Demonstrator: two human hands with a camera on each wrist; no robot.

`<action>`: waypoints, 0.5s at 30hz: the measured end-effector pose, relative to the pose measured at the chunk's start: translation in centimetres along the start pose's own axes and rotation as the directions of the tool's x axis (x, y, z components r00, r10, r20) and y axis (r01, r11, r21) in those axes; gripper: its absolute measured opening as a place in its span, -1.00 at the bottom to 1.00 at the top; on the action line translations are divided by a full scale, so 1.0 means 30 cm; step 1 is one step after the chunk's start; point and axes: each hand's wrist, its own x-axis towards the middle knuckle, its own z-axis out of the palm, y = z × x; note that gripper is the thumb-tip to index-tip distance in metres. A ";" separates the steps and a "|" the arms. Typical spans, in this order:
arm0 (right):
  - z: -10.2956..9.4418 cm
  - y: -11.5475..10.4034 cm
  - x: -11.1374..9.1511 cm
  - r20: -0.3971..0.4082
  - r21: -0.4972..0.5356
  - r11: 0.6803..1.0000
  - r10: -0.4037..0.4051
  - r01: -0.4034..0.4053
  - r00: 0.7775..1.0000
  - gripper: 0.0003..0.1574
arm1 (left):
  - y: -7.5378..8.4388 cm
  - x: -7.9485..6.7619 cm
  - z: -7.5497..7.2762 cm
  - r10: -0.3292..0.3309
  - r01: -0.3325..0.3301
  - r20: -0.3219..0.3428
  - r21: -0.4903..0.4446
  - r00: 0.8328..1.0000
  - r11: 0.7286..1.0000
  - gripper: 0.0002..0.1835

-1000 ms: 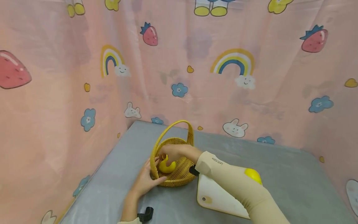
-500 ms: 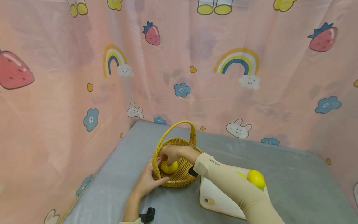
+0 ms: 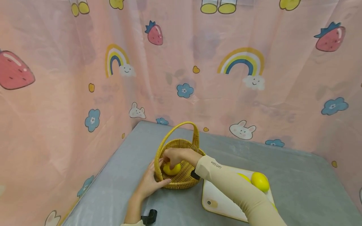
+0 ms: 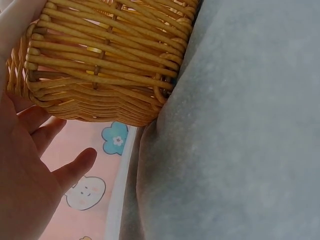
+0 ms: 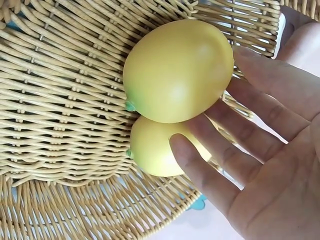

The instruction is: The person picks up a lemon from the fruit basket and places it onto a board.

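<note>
Lemons [image 5: 177, 72] in basket [image 5: 60, 100]; right fingers [image 5: 207, 172] extended against them, lower than before; left fingers [image 4: 76, 167] spread

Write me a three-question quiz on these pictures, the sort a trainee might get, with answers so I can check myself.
1. Multiple choice: How many yellow fruits show in the right wrist view?
a) one
b) two
c) four

2. True or false: The right hand reaches inside the basket while the left hand touches its side.

3. Fill in the blank: To the right of the basket, partly hidden by a beige sleeve, lies a ____ board.

Key: 1. b; 2. true; 3. white.
</note>
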 end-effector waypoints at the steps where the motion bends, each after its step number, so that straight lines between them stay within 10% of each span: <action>1: 0.003 0.001 0.001 0.002 -0.001 1.000 0.004 -0.004 1.000 -0.57 | 0.000 0.001 0.000 0.001 -0.001 0.002 0.006 1.000 1.000 -0.11; 15: 0.029 0.008 0.004 0.029 -0.023 1.000 0.005 -0.005 1.000 -0.57 | -0.003 -0.002 0.002 -0.020 0.020 -0.002 0.015 1.000 1.000 -0.12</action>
